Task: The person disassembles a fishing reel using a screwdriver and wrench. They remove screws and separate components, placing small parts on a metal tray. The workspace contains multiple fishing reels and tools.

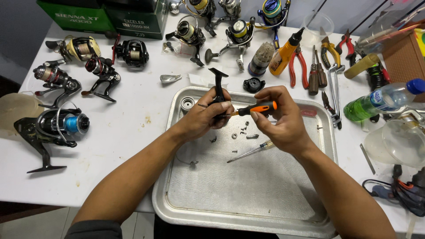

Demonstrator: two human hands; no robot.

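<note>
White surface (133, 132), lightly stained, carries a shallow metal tray (248, 208) with rolled rim and a faintly textured, dull silver floor.

Left hand (206, 117) is above the tray's far end, fingers closed around a black reel body (218, 90). The part is matte black, with a slim stem rising to a flat T-shaped foot at the top; the lower portion is hidden inside the grip.

Right hand (279, 119) is just beside it, fingers closed on a screwdriver (256, 109) with an orange and black handle. The handle lies roughly level, and the tip points left into the reel body; the point of contact is hidden by the left fingers.

On the tray floor under the hands: small screws and washers (242, 132), loosely scattered, and a second thin screwdriver (250, 151) with a clear handle, lying at a slant. A round metal spool part (187, 103) sits in the tray's far left corner.

Left of the tray, a large spinning reel (53, 128) with blue line lies on its side. Further reels, red-handled pliers (299, 66), an orange-yellow squeeze bottle (285, 53) with black nozzle, and a green plastic bottle (380, 101) stand or lie along the far and right edges.
</note>
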